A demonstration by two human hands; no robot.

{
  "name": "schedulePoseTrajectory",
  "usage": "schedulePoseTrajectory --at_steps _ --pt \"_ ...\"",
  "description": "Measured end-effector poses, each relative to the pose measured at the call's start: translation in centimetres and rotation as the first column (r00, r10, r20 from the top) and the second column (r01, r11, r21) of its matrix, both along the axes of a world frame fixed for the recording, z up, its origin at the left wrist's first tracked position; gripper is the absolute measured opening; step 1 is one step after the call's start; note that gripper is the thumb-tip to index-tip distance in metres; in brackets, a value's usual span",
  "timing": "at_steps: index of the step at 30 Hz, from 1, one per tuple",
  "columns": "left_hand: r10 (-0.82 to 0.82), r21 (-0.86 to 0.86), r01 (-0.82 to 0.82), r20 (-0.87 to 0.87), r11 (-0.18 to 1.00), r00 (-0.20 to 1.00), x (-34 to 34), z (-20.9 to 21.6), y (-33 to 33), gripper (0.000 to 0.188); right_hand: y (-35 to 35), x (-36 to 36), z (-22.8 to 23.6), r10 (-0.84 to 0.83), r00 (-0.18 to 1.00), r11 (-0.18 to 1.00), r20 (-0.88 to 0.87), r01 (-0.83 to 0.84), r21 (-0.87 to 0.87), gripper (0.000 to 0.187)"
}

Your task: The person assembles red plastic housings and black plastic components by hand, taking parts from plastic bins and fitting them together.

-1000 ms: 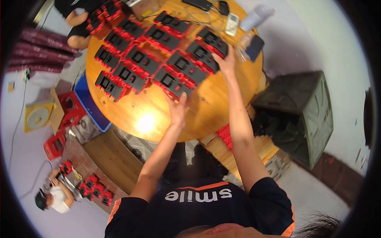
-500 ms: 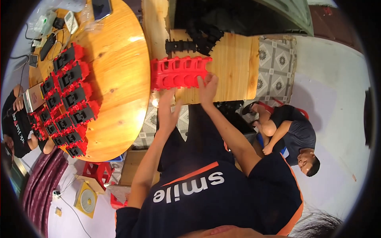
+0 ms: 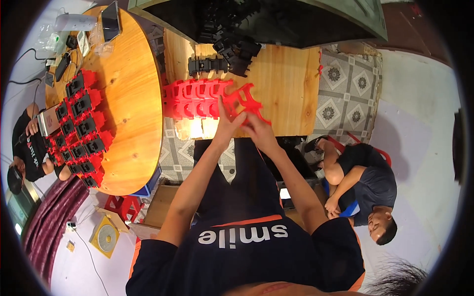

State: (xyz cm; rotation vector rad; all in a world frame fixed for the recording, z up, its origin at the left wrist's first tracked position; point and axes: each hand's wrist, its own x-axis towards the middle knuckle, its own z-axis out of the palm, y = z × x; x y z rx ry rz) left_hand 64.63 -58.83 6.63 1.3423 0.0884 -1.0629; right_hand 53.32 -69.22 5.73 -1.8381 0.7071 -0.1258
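A row of red plastic frames (image 3: pixel 195 101) with curved cut-outs stands on the wooden table. At its right end one red plastic frame (image 3: pixel 249 98) is turned askew, apart from the row at its far side. My right hand (image 3: pixel 261 134) grips the near edge of this frame, fingers closed. Between the row and the askew frame is my left hand (image 3: pixel 228 129), its index finger stretched against the row's end and its thumb apart, close to my right fingertips. Just beyond the row lie black plastic parts (image 3: pixel 207 64), with more black parts (image 3: pixel 239 52) heaped to their right.
A round wooden table (image 3: pixel 136 98) on the left carries red frames with black parts (image 3: pixel 86 126) fitted. A large dark-fronted box (image 3: pixel 296 24) stands at the back. One person (image 3: pixel 365 182) sits at the right, another (image 3: pixel 32 143) at the far left.
The rightmost red frame has swung away from the row and now sits tilted in my right hand. My left hand has moved right, up to the frames. The view has shifted slightly.
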Motion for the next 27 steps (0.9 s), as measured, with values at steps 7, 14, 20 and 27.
schedulePoseTrajectory --at_steps 7,14,20,27 --pt "0.288 -0.182 -0.369 -0.359 0.911 0.888 -0.2 -0.6 3.8 0.068 -7.4 11.0 -4.9 -0.031 0.999 0.875 0.043 0.048 -0.481 0.019" --pt "0.392 -0.133 -0.448 -0.311 0.884 0.866 0.9 2.3 6.2 0.079 -9.8 12.8 -13.3 0.233 0.968 0.643 -0.097 -0.228 -0.731 0.035" --pt "0.357 -0.11 -0.382 -0.195 0.918 0.914 2.4 5.1 6.7 0.073 -5.7 6.9 8.7 0.348 0.895 0.92 0.28 -0.268 -0.285 0.029" --pt "0.279 -0.248 -0.298 -0.107 0.922 0.954 3.0 7.9 7.3 0.1 -0.8 5.7 16.3 0.612 0.767 0.698 0.194 -0.408 -0.589 0.03"
